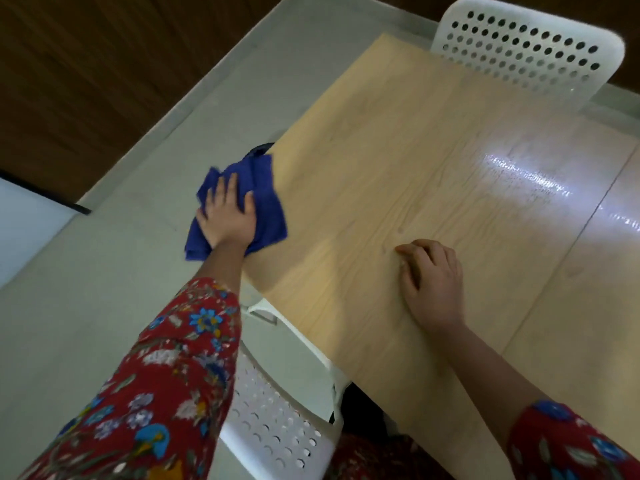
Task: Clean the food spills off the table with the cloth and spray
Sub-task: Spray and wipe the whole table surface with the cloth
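A crumpled blue cloth (266, 202) lies at the left edge of the light wooden table (433, 174), partly hanging past the edge. My left hand (227, 216) presses flat on the cloth with fingers spread. My right hand (431, 282) rests on the tabletop nearer to me, its fingers curled under and holding nothing. A wet, shiny streak (526, 181) shows on the table to the right. No spray bottle is in view.
A white perforated chair (530, 50) stands at the far side of the table. Another white perforated chair (273, 427) is tucked in at the near left edge. A dark object (258, 148) pokes out below the table edge behind the cloth. Grey floor lies to the left.
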